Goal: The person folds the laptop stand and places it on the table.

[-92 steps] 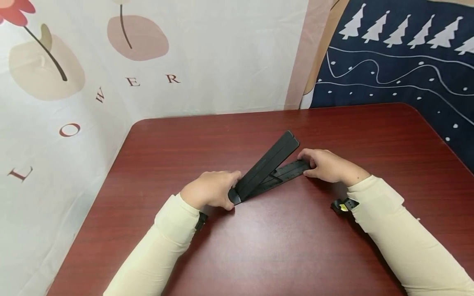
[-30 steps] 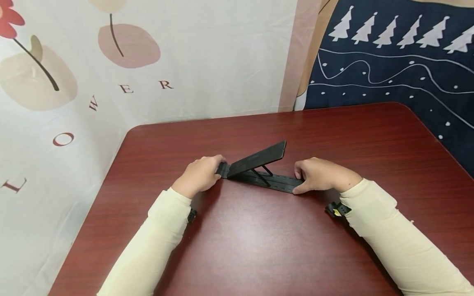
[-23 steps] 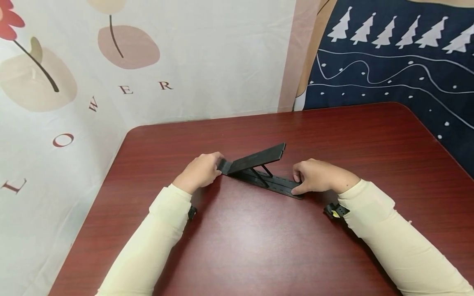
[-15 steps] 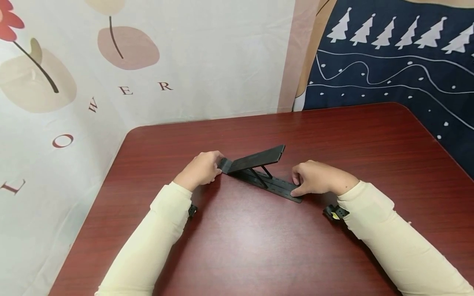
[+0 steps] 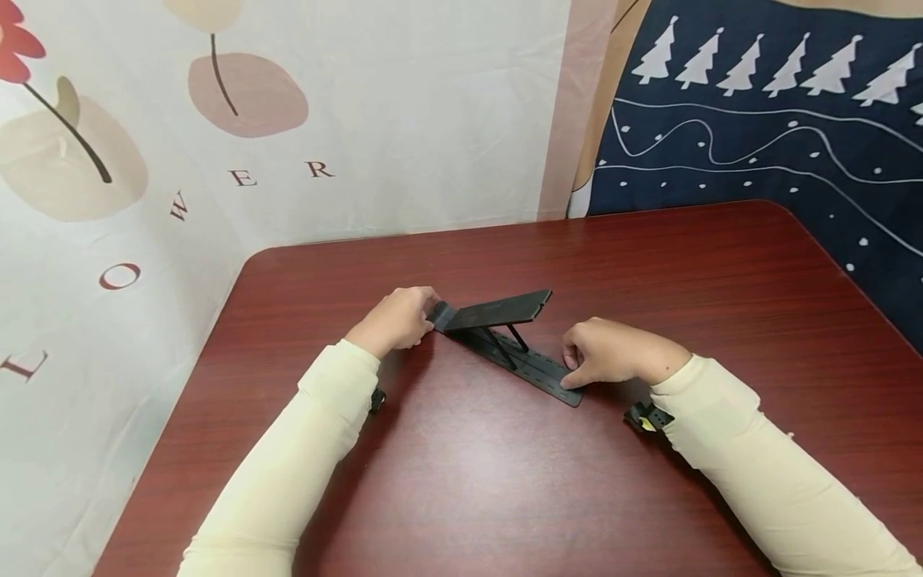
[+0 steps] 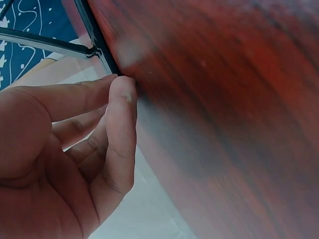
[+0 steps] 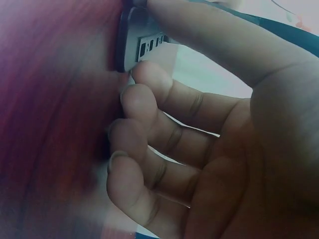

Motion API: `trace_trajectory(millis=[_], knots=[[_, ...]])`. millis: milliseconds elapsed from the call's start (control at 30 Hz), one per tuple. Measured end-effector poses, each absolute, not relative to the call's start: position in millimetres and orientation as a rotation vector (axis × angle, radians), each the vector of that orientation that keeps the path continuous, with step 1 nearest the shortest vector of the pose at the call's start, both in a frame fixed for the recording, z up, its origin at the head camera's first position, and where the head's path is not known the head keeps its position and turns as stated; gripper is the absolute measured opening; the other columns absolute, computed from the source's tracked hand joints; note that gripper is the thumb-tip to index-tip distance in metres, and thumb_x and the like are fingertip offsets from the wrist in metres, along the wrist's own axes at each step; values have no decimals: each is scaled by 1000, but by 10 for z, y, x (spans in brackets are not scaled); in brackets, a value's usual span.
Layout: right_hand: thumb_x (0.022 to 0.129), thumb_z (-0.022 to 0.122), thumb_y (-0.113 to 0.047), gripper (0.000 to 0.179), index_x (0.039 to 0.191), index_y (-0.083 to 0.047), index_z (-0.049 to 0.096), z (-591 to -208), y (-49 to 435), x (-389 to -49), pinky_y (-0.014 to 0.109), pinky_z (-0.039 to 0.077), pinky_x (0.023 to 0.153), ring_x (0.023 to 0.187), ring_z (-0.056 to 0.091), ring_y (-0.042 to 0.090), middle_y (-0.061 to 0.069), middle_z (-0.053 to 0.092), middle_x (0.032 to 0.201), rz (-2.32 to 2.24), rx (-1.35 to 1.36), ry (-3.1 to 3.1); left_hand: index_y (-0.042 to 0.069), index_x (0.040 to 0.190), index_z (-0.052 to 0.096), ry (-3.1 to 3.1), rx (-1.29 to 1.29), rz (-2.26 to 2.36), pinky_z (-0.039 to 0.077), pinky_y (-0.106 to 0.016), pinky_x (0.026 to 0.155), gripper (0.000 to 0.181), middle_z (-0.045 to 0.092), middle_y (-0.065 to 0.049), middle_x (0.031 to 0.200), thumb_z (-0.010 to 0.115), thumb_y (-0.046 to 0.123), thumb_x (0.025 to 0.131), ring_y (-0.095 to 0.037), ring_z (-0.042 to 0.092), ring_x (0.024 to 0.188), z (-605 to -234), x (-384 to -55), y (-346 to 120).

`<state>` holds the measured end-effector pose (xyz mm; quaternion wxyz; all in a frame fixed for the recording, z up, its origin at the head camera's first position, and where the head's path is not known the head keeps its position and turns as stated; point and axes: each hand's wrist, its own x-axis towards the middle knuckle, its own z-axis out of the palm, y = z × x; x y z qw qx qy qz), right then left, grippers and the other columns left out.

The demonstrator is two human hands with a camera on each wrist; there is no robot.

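Observation:
A black folding stand point(image 5: 497, 311) sits on the table, its top plate propped at a slant by a thin strut point(image 5: 502, 350) above a slotted base point(image 5: 546, 375). My left hand point(image 5: 400, 316) pinches the hinge end between thumb and fingertips, as the left wrist view shows, with the tips meeting right at the edge. At the opposite end of the base, my right hand point(image 5: 613, 351) holds the corner: in the right wrist view the thumb lies over the slotted base end point(image 6: 99, 59) point(image 7: 137, 37) and the curled fingers are at its edge.
The reddish-brown table point(image 5: 447, 481) stretches around the stand and both forearms. Behind it hangs a pale flower-print cloth point(image 5: 433, 112), with a navy tree-print cloth point(image 5: 750, 144) at the right.
Since about three seconds ago, the stand has turned clockwise, its right end coming nearer and its hinge end going back. The strut now props the plate. Both hands moved with it.

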<state>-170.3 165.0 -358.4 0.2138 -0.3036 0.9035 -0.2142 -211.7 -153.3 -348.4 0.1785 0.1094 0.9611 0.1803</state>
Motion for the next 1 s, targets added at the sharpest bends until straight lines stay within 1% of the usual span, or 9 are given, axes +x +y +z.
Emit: trace_trajectory(millis=[33, 100, 200, 300, 400, 533, 700, 1000], knots=[[80, 82, -23, 29, 68, -15, 57, -3591, 1644, -1703, 23, 36, 53, 54, 41, 5, -8, 47, 61, -592, -847, 2507, 9, 140, 51, 2713, 302, 519, 50, -26, 58, 43, 66, -8, 77, 59, 8, 98, -14, 62, 54, -3487, -2124, -1530], [80, 82, -23, 30, 68, -15, 56, -3602, 1626, -1700, 23, 36, 53, 54, 41, 5, -8, 47, 61, -586, -851, 2501, 9, 139, 52, 2719, 303, 504, 49, -26, 60, 42, 66, -8, 82, 58, 8, 98, -15, 62, 58, -3491, -2141, -1521], [80, 82, -23, 30, 67, -16, 56, -3605, 1611, -1693, 22, 36, 53, 53, 41, 5, -9, 46, 60, -582, -859, 2490, 10, 136, 55, 2741, 309, 472, 49, -30, 71, 39, 67, -8, 94, 58, 8, 98, -18, 63, 70, -3490, -2164, -1492], [80, 82, -22, 31, 66, -16, 56, -3596, 1607, -1683, 22, 36, 54, 53, 40, 4, -9, 46, 59, -575, -865, 2489, 12, 132, 59, 2771, 310, 431, 49, -36, 81, 35, 67, -8, 107, 58, 10, 97, -22, 63, 86, -3487, -2190, -1459], [79, 83, -23, 31, 65, -17, 56, -3591, 1606, -1673, 21, 35, 54, 53, 40, 4, -10, 46, 59, -573, -883, 2492, 14, 131, 60, 2782, 298, 403, 49, -41, 87, 33, 67, -7, 116, 58, 13, 97, -25, 62, 97, -3489, -2219, -1431], [77, 82, -21, 30, 65, -17, 56, -3594, 1609, -1664, 21, 35, 54, 53, 40, 3, -11, 45, 58, -582, -908, 2481, 15, 130, 61, 2786, 288, 396, 50, -45, 93, 32, 66, -7, 122, 56, 14, 98, -25, 63, 107, -3496, -2262, -1392], [76, 81, -18, 28, 64, -17, 56, -3596, 1596, -1655, 20, 34, 53, 53, 39, 2, -12, 43, 58, -593, -935, 2463, 13, 131, 61, 2787, 282, 425, 50, -45, 97, 33, 66, -8, 123, 52, 12, 100, -25, 63, 112, -3511, -2307, -1348], [74, 81, -15, 25, 63, -18, 59, -3579, 1551, -1628, 18, 35, 52, 53, 39, 0, -14, 44, 57, -596, -977, 2438, 10, 135, 58, 2782, 321, 467, 49, -43, 101, 36, 64, -8, 133, 48, 10, 101, -26, 62, 119, -3496, -2337, -1257]])
